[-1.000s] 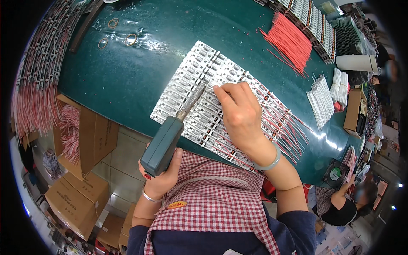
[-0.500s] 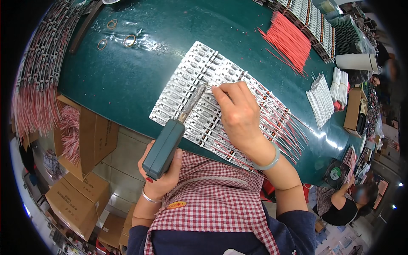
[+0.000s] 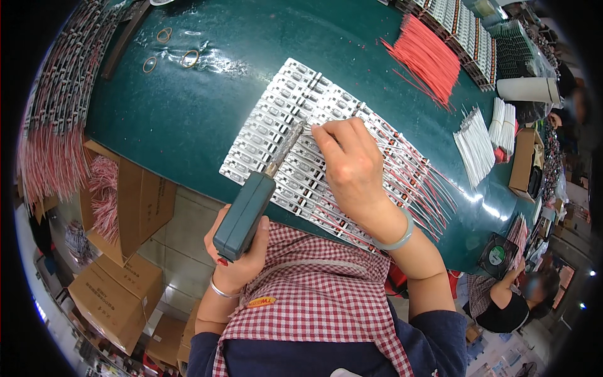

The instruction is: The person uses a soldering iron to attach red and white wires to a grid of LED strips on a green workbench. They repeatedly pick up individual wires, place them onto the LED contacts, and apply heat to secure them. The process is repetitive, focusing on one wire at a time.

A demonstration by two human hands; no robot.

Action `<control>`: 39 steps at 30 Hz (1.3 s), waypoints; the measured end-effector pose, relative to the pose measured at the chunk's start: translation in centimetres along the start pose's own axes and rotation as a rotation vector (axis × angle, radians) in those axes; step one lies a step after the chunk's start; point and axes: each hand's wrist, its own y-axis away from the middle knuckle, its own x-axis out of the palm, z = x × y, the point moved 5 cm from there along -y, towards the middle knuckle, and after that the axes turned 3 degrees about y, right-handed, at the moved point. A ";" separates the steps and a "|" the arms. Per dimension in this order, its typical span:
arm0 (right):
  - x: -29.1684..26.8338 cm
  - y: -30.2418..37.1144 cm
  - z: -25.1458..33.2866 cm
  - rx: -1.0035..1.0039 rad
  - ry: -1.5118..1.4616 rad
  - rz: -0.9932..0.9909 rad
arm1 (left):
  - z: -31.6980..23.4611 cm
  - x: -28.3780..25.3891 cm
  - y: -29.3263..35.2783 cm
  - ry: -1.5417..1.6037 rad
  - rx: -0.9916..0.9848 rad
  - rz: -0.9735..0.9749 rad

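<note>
My left hand (image 3: 242, 261) is wrapped round a dark green soldering gun (image 3: 244, 215). Its long metal tip slants up over a panel of white holders (image 3: 267, 119) set in rows, ending close to my right fingertips. My right hand (image 3: 352, 160) is pinched at the middle of the panel, on what looks like the end of a thin wire; the fingers partly hide it. Red and white wires (image 3: 424, 195) trail off the panel's right side, passing partly under my right hand and wrist.
On the green table (image 3: 188, 119) lie red wires (image 3: 428, 63), white wires (image 3: 474, 147) and several rubber bands (image 3: 190, 59). Stacked panels (image 3: 455, 31) stand at the far right. Wired strips (image 3: 63, 94) hang at the left, above cardboard boxes (image 3: 116, 295). A co-worker (image 3: 509, 301) sits at right, near a black fan (image 3: 497, 256).
The soldering gun has shifted very slightly up and its tip sits a touch further up the panel. My right hand keeps its pinch in nearly the same place.
</note>
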 end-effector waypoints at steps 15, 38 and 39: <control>0.0 -0.1 0.1 0.023 -0.010 0.012 | 0.4 -0.7 1.5 0.287 -0.205 -0.097; -0.1 -0.6 -1.0 0.023 -0.017 -0.013 | -1.3 0.3 -1.7 0.095 -0.035 -0.022; 0.0 -0.5 -1.0 0.026 -0.013 -0.010 | -1.4 0.3 -1.8 0.081 -0.040 -0.014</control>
